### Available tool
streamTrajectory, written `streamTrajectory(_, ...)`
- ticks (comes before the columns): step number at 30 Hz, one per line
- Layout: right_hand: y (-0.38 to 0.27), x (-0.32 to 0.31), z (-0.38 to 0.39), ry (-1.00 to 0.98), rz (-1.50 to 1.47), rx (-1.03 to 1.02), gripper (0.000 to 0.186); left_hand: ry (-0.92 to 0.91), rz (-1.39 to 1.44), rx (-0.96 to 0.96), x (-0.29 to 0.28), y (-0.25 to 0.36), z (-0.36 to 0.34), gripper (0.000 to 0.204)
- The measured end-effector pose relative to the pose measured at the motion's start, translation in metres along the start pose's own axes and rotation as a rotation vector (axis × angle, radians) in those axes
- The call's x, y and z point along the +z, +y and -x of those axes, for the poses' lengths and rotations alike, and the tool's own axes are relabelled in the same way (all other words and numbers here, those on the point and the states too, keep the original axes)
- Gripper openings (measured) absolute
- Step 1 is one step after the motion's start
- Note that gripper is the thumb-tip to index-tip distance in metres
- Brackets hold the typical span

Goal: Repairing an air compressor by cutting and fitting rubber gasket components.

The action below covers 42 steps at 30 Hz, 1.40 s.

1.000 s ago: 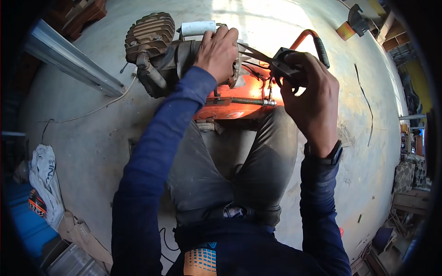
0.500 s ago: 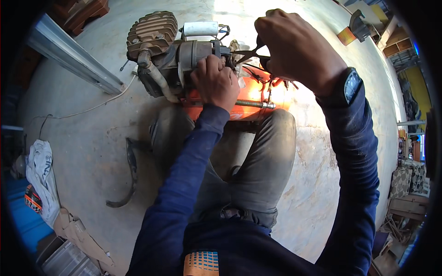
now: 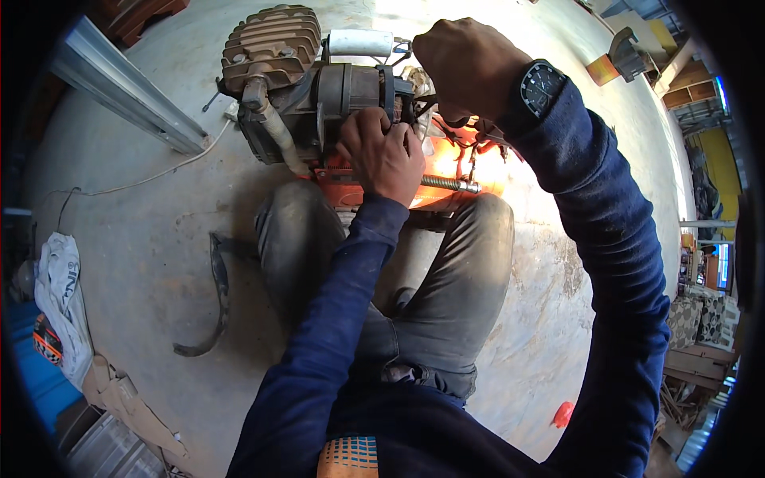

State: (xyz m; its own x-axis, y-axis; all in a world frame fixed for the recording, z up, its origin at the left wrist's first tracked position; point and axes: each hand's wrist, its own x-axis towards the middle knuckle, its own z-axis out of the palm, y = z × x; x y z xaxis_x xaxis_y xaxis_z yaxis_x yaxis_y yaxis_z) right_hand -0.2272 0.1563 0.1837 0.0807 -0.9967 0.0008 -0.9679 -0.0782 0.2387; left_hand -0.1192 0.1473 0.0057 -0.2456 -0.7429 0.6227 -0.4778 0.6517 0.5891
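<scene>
We look down at two bare hands in dark blue sleeves [image 3: 327, 311], reaching to a machine that stands on a concrete floor [image 3: 143, 247]. The left hand [image 3: 384, 155] curls, knuckles up, at the right end of a dark motor [image 3: 362, 86]; its fingertips are hidden, so we cannot tell whether its grip pinches anything. The right hand [image 3: 472, 70], with a black watch [image 3: 542, 88] at the wrist, has its grip closed around dark scissors [image 3: 428, 105], mostly hidden beneath the fist, close to the left fingers. We find the motor toward the left end of an orange tank [image 3: 343, 195], between a brown finned cylinder head [image 3: 271, 49] and the right hand. A black strip [image 3: 220, 299] lies on the floor, left of the left knee [image 3: 291, 219].
</scene>
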Motion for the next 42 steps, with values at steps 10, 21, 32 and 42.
streamTrajectory(10,0.014,0.021,-0.010,0.059,0.102,-0.140,0.028,-0.005,-0.001,0.025,-0.002,-0.003,0.000,0.017)
streamTrajectory(21,-0.014,-0.014,-0.012,-0.217,0.162,0.133,0.017,0.027,-0.033,0.101,-0.002,-0.005,-0.007,0.012)
streamTrajectory(32,0.017,-0.032,0.005,-0.167,-0.282,0.053,0.014,-0.320,-0.167,0.719,-0.007,-0.012,-0.088,0.014)
streamTrajectory(42,0.025,-0.011,0.037,0.383,-0.312,-0.249,0.013,-0.207,-0.106,0.727,-0.004,-0.035,-0.070,0.022)
